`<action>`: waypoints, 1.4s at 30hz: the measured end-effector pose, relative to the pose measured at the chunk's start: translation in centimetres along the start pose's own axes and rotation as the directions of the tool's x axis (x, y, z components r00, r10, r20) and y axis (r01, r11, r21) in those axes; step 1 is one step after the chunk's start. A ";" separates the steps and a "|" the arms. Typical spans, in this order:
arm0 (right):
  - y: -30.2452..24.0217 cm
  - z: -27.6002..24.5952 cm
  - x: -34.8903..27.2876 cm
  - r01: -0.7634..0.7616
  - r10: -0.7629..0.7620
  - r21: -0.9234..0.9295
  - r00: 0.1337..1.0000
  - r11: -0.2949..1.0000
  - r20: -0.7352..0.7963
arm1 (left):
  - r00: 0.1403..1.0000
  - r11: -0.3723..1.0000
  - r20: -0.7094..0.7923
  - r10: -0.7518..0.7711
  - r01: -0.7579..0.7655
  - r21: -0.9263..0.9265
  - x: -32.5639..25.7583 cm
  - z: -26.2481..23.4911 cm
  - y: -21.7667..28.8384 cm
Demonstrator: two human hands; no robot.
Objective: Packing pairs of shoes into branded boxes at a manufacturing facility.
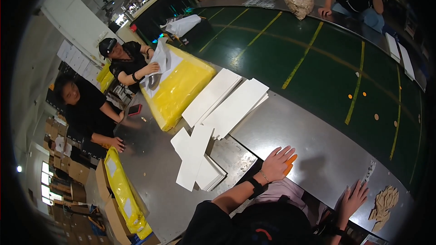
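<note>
My left hand [276, 165] rests on the metal tabletop [281, 118] with its fingers stretched out. Something orange [289, 165], which looks like a finger cover, is at its thumb side. My right hand [353, 200] lies flat at the table's near edge, fingers apart and holding nothing. Just right of it sits a loose pile of small tan pieces [384, 206]. A narrow printed strip [370, 171] lies beyond its fingertips. Left of my left hand are stacks of white flat cards [236, 106], and more white cards [195, 156] lie crossed over one another.
A dark green conveyor belt [313, 59] with yellow lines and several small round pieces runs beyond the metal. A yellow-wrapped bundle [181, 84] lies before a co-worker [129, 63] handling white sheeting. Another person [86, 109] leans at left. A bag of tan pieces [298, 2] stands far back.
</note>
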State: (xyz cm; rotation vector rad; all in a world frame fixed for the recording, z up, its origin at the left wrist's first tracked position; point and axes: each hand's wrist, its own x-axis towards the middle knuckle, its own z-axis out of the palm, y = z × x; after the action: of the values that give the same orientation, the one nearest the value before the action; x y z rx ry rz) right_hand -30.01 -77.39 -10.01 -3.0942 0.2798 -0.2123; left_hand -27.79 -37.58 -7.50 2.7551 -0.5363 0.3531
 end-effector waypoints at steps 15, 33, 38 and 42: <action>-0.9 -0.8 0.0 -0.019 0.018 0.080 1.000 0.997 0.012 | 1.000 0.999 -0.024 0.003 -0.002 0.032 -0.1 0.0 0.0; -0.6 -0.6 -0.1 -0.026 0.025 0.072 1.000 0.997 0.016 | 0.999 0.999 -0.045 0.015 -0.013 0.047 0.2 -0.1 0.0; -0.7 -0.7 -0.1 -0.024 0.022 0.079 1.000 0.997 0.018 | 0.999 0.999 -0.051 0.009 -0.006 0.042 0.1 -0.3 0.1; -0.6 -0.8 -0.2 -0.023 0.022 0.073 1.000 0.997 0.014 | 0.998 1.000 -0.057 0.007 -0.005 0.029 0.1 -0.4 0.2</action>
State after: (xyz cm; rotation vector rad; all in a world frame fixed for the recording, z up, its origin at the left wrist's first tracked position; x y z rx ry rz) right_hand -30.25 -76.74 -9.19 -3.0175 0.2997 -0.1974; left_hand -27.85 -37.67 -7.09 2.7621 -0.5295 0.4428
